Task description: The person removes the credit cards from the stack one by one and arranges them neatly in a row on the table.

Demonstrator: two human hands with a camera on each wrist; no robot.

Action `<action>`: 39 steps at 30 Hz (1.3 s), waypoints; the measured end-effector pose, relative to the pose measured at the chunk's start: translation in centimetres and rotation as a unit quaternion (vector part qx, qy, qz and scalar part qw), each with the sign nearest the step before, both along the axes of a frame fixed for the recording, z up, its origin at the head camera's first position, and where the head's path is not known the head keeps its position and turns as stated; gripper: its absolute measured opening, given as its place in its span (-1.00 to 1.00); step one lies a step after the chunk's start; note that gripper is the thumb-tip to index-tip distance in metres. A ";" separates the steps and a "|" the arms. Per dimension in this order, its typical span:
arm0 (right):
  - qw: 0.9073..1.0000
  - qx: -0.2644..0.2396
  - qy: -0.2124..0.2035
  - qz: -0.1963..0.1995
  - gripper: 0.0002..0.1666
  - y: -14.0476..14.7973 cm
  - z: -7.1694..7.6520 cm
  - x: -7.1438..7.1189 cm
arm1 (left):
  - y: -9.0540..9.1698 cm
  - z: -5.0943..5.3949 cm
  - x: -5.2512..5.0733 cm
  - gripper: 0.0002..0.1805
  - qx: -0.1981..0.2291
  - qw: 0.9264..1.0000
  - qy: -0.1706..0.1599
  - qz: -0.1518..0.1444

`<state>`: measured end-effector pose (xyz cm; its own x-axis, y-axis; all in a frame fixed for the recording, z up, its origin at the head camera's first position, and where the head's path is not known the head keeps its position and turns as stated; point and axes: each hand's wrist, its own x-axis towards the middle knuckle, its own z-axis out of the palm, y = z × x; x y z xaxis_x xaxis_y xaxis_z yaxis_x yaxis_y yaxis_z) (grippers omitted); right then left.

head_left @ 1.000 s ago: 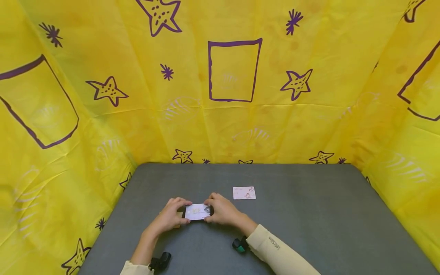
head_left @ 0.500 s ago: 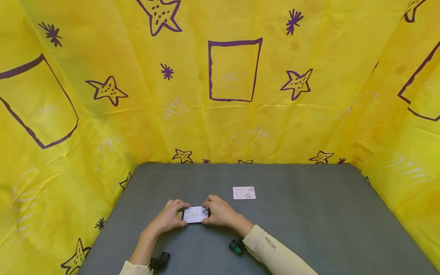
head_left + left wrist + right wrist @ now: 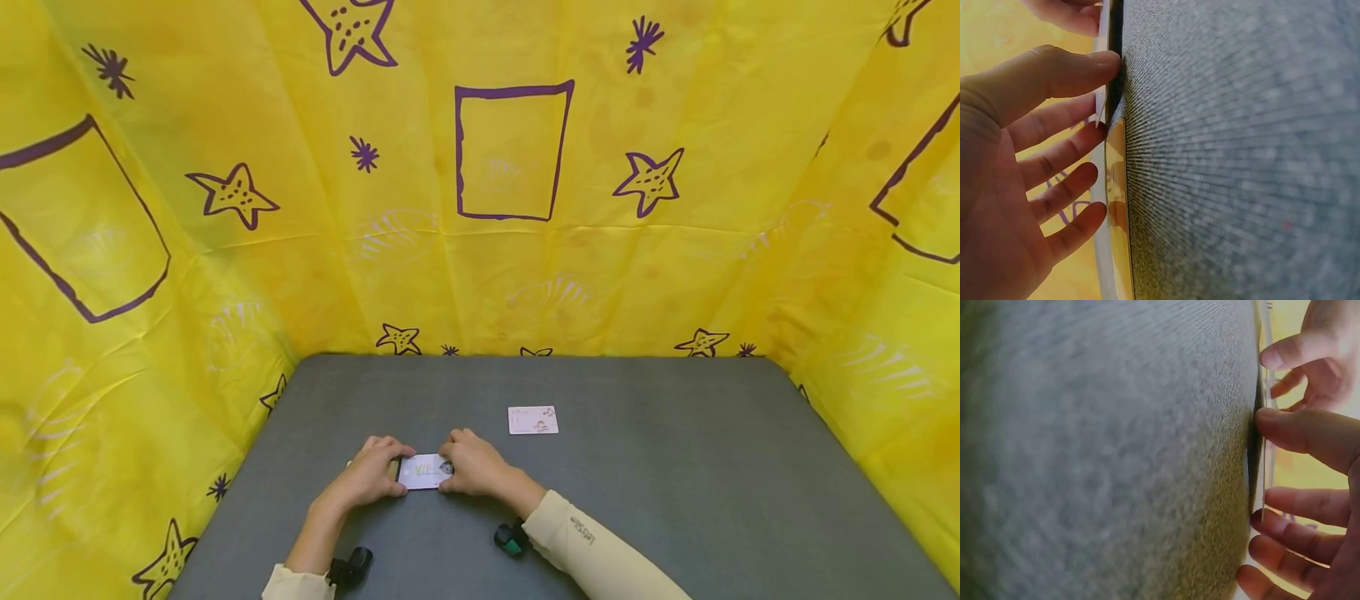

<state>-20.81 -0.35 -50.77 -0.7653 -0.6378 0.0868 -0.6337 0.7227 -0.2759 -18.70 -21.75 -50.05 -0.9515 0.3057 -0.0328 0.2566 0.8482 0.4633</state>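
A white card with "VIP" lettering point(image 3: 422, 472) is held by its two short ends between both hands, low over the table. My left hand point(image 3: 371, 472) pinches its left end with thumb and fingers. My right hand point(image 3: 477, 467) grips the right end, partly covering a dark picture there. The left wrist view shows a gold-toned card point(image 3: 1118, 187) flat on the table below the left fingers. Dark material shows just under the white card; whether the two touch, I cannot tell. In the right wrist view the white card point(image 3: 1264, 469) is a thin edge-on line.
A pale pink card with red drawings point(image 3: 533, 420) lies behind and to the right of the hands on the dark grey table point(image 3: 660, 483). Yellow cloth walls point(image 3: 510, 275) with purple stars enclose the table's back and sides.
Both hands have shifted slightly left and nearer the person, with the white card between them. The pink card has stayed in place.
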 end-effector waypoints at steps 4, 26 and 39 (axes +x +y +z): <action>1.000 0.019 0.008 -0.001 -0.52 -0.4 0.1 0.2 | -0.1 0.0 0.1 -0.49 -0.005 1.000 -0.005 0.002; 0.999 0.040 0.011 0.008 -0.61 -0.9 0.2 0.9 | -1.0 0.5 0.2 -0.50 -0.003 1.000 -0.023 -0.018; 0.999 0.035 0.005 0.015 -0.56 -0.7 0.1 0.8 | -0.2 0.9 0.1 -0.55 -0.030 0.999 -0.021 -0.001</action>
<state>-20.02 -1.02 -50.63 -0.7446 -0.6656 0.0501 -0.6584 0.7201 -0.2189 -18.59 -21.97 -49.13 -0.9483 0.3040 -0.0917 0.2395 0.8744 0.4220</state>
